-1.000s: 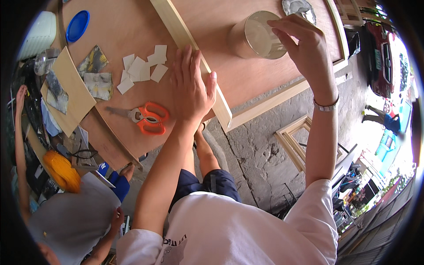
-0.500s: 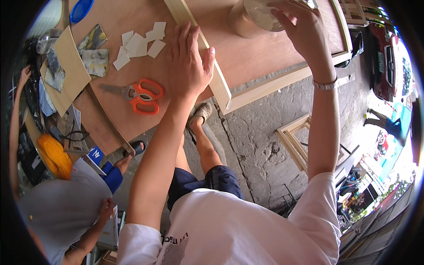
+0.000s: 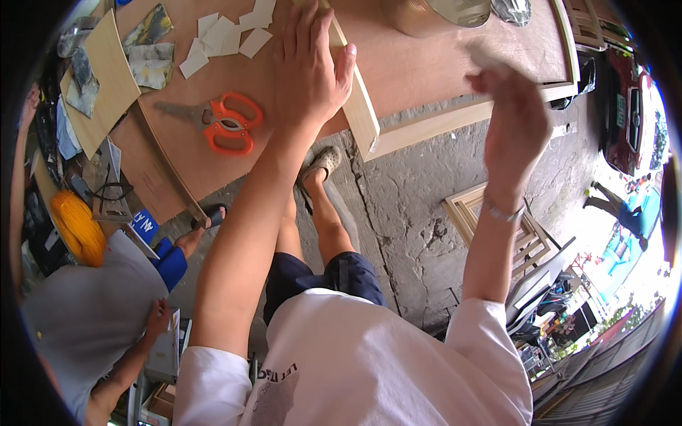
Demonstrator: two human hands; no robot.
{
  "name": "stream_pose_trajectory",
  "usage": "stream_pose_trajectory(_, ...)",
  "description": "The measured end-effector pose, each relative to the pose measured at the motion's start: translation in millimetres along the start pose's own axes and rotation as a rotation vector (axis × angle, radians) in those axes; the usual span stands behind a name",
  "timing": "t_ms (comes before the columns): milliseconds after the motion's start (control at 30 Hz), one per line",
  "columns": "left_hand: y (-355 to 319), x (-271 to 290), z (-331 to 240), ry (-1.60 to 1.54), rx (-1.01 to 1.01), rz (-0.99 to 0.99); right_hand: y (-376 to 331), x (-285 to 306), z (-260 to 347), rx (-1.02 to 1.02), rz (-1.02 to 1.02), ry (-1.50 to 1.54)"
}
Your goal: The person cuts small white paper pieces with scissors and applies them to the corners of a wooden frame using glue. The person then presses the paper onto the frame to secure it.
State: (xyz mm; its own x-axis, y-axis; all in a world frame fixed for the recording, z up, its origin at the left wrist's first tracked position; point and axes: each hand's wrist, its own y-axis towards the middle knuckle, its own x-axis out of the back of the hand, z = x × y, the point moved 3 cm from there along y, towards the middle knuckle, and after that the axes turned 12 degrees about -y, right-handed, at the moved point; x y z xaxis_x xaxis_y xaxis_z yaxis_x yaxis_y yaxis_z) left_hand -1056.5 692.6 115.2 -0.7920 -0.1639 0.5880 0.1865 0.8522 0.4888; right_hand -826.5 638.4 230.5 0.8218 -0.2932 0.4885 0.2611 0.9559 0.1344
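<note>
My left hand (image 3: 310, 71) lies flat with its fingers stretched out along a pale wooden frame (image 3: 361, 106), which sits on a reddish-brown board (image 3: 419, 85). Above the frame's near rail, my right hand (image 3: 517, 124) is curled and smeared by motion. Its fingers pinch a small blurred greyish piece (image 3: 490, 58) whose kind I cannot make out. Beyond it stands a round metal can (image 3: 433, 14), cut off by the upper edge of the view. A crumpled silvery thing (image 3: 513, 10) sits beside the can. Orange-handled scissors (image 3: 231, 122) lie left of my left forearm.
Pale square cards (image 3: 220, 35) and stained cloth pieces (image 3: 151, 65) lie at the upper left. A person in a grey shirt (image 3: 92, 312) is at the lower left, near an orange bundle (image 3: 77, 227). More wooden frames (image 3: 469, 209) rest on the concrete floor (image 3: 398, 220).
My right hand has moved from the can back toward me, over the frame's near rail. My left hand stays on the frame. The whole view has shifted, so the table sits higher.
</note>
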Motion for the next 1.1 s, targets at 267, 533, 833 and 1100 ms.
stream_pose_trajectory(267,1.2,3.1,-14.5,0.003,0.109,0.066,-124.7,-28.4,-31.2,0.798,0.218,-0.629)
stream_pose_trajectory(533,2.1,3.4,-10.5,0.017,0.031,0.035,-134.6,-42.0,-43.8,0.774,0.135,-0.633)
stream_pose_trajectory(833,3.2,4.6,-9.7,0.021,0.028,0.043,-145.8,-34.9,-35.3,0.667,0.118,-0.704)
stream_pose_trajectory(1100,2.4,6.4,-9.4,-0.003,0.033,0.029,-141.6,-58.0,2.9,0.238,0.044,-0.726)
